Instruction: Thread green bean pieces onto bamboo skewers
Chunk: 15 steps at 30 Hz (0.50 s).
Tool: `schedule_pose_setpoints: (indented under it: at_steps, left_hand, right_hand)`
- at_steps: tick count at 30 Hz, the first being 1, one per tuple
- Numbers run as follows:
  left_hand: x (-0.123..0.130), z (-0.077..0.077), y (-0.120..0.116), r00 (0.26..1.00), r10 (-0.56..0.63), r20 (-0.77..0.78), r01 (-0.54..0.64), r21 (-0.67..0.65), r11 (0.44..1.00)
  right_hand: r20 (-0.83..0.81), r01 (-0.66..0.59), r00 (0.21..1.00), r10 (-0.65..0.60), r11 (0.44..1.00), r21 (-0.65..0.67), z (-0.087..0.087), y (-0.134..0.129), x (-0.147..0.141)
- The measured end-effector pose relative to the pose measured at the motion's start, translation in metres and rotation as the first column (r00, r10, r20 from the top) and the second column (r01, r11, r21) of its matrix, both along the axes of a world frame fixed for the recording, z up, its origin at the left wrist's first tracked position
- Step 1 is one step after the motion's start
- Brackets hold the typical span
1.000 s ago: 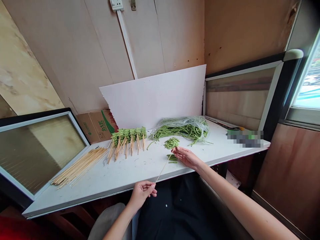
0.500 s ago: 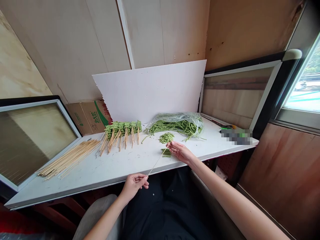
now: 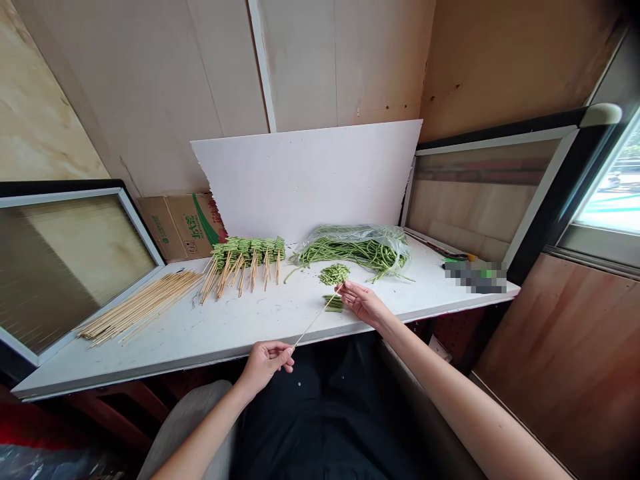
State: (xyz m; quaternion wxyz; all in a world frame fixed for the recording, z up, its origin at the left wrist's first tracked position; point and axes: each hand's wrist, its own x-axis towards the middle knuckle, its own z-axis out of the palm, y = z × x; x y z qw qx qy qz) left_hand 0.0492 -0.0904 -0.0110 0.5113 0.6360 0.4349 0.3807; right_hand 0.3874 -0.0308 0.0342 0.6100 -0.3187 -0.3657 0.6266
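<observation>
Skewer (image 3: 314,321) is slanting above the worktop (image 3: 280,313) edge (cut green stalks (image 3: 336,307) lying near), left hand (image 3: 269,363) pinching its near end, right hand (image 3: 364,305) the far.

Skewer (image 3: 315,321) in left fingers (image 3: 282,359), right fingers (image 3: 353,295)

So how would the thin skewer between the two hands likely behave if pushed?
The skewer is probably stiff, running nearly straight between left hand and right hand. It looks slender, so it is likely light and might snap under sideways force.
</observation>
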Motion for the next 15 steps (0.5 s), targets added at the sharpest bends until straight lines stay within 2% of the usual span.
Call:
schedule_pose_setpoints:
  at_steps: [4,15]
  left_hand:
    - [-0.0013,0.0029,-0.0001,1.000,0.014,0.024,-0.014,0.017,1.000]
    - [-0.0085,-0.0045,0.0035,0.999,-0.014,0.041,0.012,0.059,0.998]
  right_hand:
    - [0.019,0.043,0.999,-0.043,0.999,-0.009,-0.0015,0.0006,0.0001]
    - [0.098,0.066,0.993,-0.067,0.998,0.016,-0.0004,-0.0013,-0.0026]
